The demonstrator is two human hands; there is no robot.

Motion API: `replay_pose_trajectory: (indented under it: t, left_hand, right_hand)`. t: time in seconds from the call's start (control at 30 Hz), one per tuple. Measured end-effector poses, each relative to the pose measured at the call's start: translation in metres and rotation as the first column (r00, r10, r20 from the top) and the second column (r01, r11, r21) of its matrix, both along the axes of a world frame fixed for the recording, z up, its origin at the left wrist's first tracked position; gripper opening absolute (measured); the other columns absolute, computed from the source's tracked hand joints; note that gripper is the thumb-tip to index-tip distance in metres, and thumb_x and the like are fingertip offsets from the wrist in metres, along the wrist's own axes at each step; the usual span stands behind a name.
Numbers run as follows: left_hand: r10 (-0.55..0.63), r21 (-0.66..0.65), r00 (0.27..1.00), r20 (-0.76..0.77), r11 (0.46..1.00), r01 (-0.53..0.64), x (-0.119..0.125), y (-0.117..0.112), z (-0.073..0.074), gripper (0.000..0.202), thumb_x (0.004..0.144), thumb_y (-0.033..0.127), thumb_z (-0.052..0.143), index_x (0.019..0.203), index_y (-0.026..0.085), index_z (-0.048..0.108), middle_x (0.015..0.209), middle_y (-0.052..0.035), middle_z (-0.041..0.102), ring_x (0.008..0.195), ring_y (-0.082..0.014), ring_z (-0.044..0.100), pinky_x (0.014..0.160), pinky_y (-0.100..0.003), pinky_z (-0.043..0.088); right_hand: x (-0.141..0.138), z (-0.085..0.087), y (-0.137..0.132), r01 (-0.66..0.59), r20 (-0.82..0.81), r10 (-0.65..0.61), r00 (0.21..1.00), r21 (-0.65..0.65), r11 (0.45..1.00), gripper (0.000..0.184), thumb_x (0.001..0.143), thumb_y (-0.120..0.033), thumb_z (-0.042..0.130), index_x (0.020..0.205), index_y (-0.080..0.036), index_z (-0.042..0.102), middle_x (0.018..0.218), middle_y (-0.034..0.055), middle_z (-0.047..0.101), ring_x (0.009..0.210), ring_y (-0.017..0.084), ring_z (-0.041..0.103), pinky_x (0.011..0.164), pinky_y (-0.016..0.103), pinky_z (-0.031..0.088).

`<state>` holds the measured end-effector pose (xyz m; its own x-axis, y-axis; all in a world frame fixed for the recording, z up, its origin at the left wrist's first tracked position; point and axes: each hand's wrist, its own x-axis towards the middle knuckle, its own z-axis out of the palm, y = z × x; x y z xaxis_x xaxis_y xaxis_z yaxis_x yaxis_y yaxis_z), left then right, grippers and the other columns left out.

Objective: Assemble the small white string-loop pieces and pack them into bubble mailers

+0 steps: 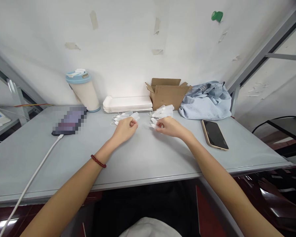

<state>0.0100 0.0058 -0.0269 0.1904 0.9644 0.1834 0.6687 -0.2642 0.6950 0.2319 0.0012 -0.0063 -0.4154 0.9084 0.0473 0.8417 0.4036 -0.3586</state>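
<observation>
My left hand (pixel 125 127) is closed, thumb and fingertips pinched together just in front of a small pile of white tags (pixel 124 115) with thin string loops. Whatever lies between those fingertips, if anything, is too small to make out. My right hand (pixel 169 126) is closed too, its thumb and index finger pinching a small white tag (pixel 153 121). Right behind it lies a second pile of white tags (pixel 163 111), partly covered by the hand. A short gap of grey tabletop separates both hands.
Along the wall stand a cream tumbler (pixel 85 93) with a blue lid, a stack of long white card strips (pixel 128 103), an open cardboard box (pixel 166 95) and a light blue cloth (pixel 207 102). A phone (pixel 215 134) lies right; a blurred device (pixel 70 121) with a white cable (pixel 36 172) lies left.
</observation>
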Motion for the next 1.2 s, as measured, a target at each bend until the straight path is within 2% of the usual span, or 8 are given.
replay_pose_trajectory:
  t: [0.13, 0.23, 0.33, 0.67, 0.93, 1.07, 1.2]
  left_hand:
    - [-0.047, -0.067, 0.996, 0.075, 0.996, 0.052, 0.002, -0.002, -0.001, 0.025, 0.075, 0.032, 0.052, 0.092, 0.017, 0.061, 0.070, -0.0022, 0.066, 0.064, -0.0171, 0.059, 0.064, -0.029, 0.046]
    - [-0.082, -0.061, 0.991, 0.106, 0.994, 0.089, 0.001, -0.001, -0.003, 0.034, 0.076, 0.035, 0.054, 0.104, 0.016, 0.060, 0.077, -0.0037, 0.067, 0.066, -0.0172, 0.060, 0.065, -0.029, 0.047]
    - [-0.115, -0.050, 0.986, 0.122, 0.991, 0.121, 0.000, 0.000, -0.004, 0.038, 0.078, 0.038, 0.054, 0.108, 0.015, 0.060, 0.079, -0.0045, 0.067, 0.067, -0.0170, 0.060, 0.065, -0.029, 0.047]
    - [-0.120, -0.092, 0.982, 0.147, 0.987, 0.134, 0.002, -0.002, -0.003, 0.036, 0.079, 0.040, 0.053, 0.103, 0.015, 0.062, 0.076, -0.0043, 0.066, 0.060, -0.0154, 0.058, 0.061, -0.029, 0.047]
    - [-0.155, -0.180, 0.959, 0.237, 0.963, 0.200, 0.004, -0.006, 0.003, 0.030, 0.077, 0.043, 0.055, 0.082, 0.015, 0.064, 0.077, -0.0044, 0.066, 0.056, -0.0130, 0.054, 0.058, -0.028, 0.046]
    - [-0.164, -0.217, 0.953, 0.253, 0.951, 0.221, 0.005, -0.008, 0.006, 0.030, 0.076, 0.044, 0.056, 0.078, 0.015, 0.063, 0.075, -0.0044, 0.065, 0.053, -0.0116, 0.052, 0.054, -0.027, 0.044]
    - [-0.132, -0.255, 0.941, 0.311, 0.942, 0.217, 0.006, -0.009, 0.010, 0.030, 0.076, 0.044, 0.057, 0.078, 0.015, 0.064, 0.075, -0.0050, 0.065, 0.054, -0.0107, 0.051, 0.050, -0.024, 0.039]
  right_hand:
    - [-0.002, 0.002, -0.001, -0.034, -0.181, 0.041, 0.983, 0.039, 0.999, 0.015, 0.076, -0.026, 0.056, 0.069, -0.015, 0.063, 0.066, 0.0019, 0.062, 0.064, 0.013, 0.052, 0.059, 0.024, 0.033]
    - [-0.004, 0.004, -0.002, -0.041, -0.271, 0.049, 0.961, 0.032, 0.999, 0.015, 0.076, -0.026, 0.056, 0.072, -0.015, 0.065, 0.068, 0.0018, 0.062, 0.066, 0.013, 0.053, 0.061, 0.024, 0.035]
    - [-0.006, 0.005, -0.003, -0.058, -0.338, 0.055, 0.939, 0.001, 0.998, 0.018, 0.078, -0.027, 0.053, 0.075, -0.014, 0.066, 0.068, 0.0013, 0.061, 0.065, 0.012, 0.052, 0.061, 0.024, 0.036]
    - [-0.007, 0.007, -0.004, -0.033, -0.432, 0.027, 0.902, -0.007, 0.999, 0.026, 0.084, -0.026, 0.044, 0.078, -0.014, 0.067, 0.070, 0.0024, 0.063, 0.067, 0.013, 0.053, 0.063, 0.024, 0.037]
    - [-0.006, 0.005, -0.003, -0.016, -0.485, 0.011, 0.874, -0.005, 1.000, 0.027, 0.085, -0.028, 0.043, 0.073, -0.015, 0.063, 0.071, 0.0020, 0.062, 0.067, 0.013, 0.053, 0.064, 0.024, 0.037]
    - [-0.005, 0.004, -0.001, 0.000, -0.516, 0.017, 0.856, 0.033, 0.999, 0.028, 0.086, -0.033, 0.042, 0.072, -0.015, 0.059, 0.068, 0.0010, 0.059, 0.065, 0.012, 0.050, 0.062, 0.024, 0.036]
    - [-0.006, 0.006, -0.002, 0.004, -0.544, 0.004, 0.839, 0.014, 1.000, 0.029, 0.087, -0.034, 0.043, 0.070, -0.015, 0.058, 0.066, 0.0002, 0.057, 0.063, 0.011, 0.048, 0.062, 0.024, 0.036]
